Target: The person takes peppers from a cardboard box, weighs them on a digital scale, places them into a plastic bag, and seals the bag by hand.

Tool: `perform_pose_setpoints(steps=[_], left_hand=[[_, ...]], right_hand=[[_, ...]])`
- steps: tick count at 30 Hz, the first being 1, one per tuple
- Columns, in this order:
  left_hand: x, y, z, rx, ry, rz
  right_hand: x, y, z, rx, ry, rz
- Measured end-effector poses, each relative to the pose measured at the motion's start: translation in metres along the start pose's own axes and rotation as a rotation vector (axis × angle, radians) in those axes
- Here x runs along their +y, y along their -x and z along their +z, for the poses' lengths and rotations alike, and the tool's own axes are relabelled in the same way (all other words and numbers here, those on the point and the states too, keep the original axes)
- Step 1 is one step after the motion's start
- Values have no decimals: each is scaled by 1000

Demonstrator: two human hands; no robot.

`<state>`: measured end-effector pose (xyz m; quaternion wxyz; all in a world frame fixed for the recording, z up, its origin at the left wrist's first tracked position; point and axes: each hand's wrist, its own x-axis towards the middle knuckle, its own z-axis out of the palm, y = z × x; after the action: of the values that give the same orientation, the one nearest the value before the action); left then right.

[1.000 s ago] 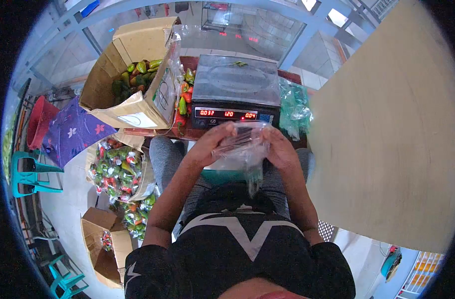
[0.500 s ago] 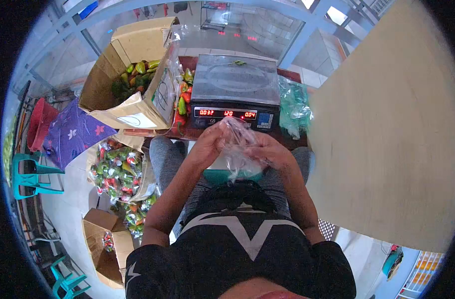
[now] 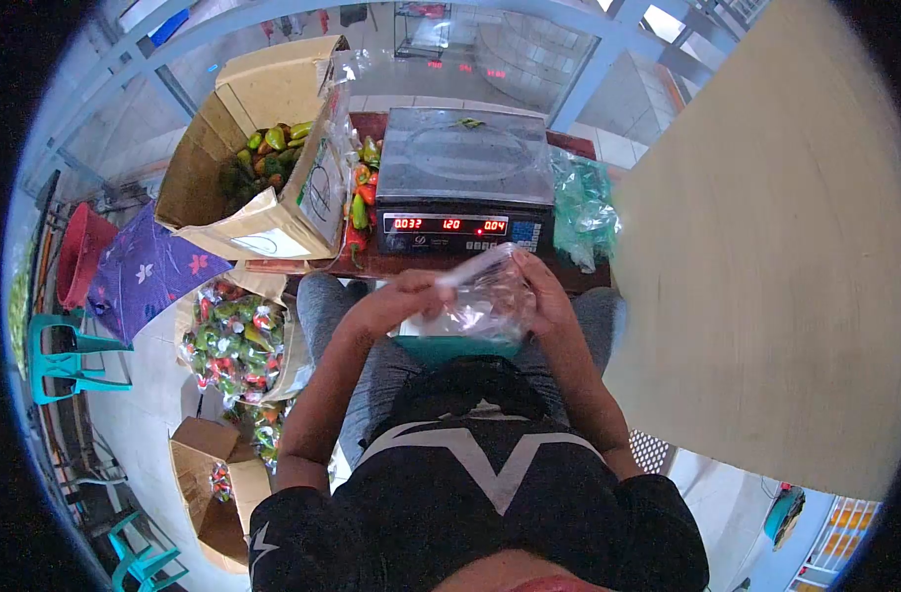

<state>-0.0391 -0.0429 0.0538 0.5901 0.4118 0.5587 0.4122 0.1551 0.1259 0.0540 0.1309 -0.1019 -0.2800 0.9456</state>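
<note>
Bagged peppers (image 3: 238, 340) look done, loose peppers (image 3: 273, 148) remain in the carton (image 3: 293, 215), and the right hand (image 3: 547, 296) pinches a seemingly unfilled plastic bag (image 3: 488, 298) before the digital scale (image 3: 460, 178), the blurred left hand (image 3: 401, 299) unclear in grip.

I find passage for my right hand (image 3: 547, 291) over the digital scale (image 3: 460, 163); a large pale panel (image 3: 756, 257) bars it rightward. A cardboard box (image 3: 258, 219) obstructs my left hand (image 3: 396, 301) forward-left.
</note>
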Motion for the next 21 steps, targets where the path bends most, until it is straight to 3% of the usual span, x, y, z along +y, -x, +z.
perform_pose_setpoints(steps=[1,2,4,5,8,10,12,14,17,20,21], left_hand=[[5,2,4,156,51,111],[12,5,8,161,257,172],[23,7,13,164,667,293],[0,-4,10,91,734,343],[13,7,19,151,765,260],[-11,0,13,-33,828,341],[-21,-1,13,26,805,304],[10,9,26,327,695,155],[3,15,21,347,619,160],[-23,20,13,256,630,255],[-26,21,16,278,618,230]], right_hand=[[-2,1,-2,-63,95,47],[-4,2,-5,-130,192,87],[-16,7,23,-48,570,241],[-14,7,20,-139,523,309],[-1,9,13,71,336,76],[-9,6,13,54,289,39],[-16,0,9,59,336,20],[-19,-7,-5,90,480,25],[-33,-14,-46,192,1492,-365],[-55,-10,-84,570,2020,-575],[-59,-9,-96,591,2080,-572]])
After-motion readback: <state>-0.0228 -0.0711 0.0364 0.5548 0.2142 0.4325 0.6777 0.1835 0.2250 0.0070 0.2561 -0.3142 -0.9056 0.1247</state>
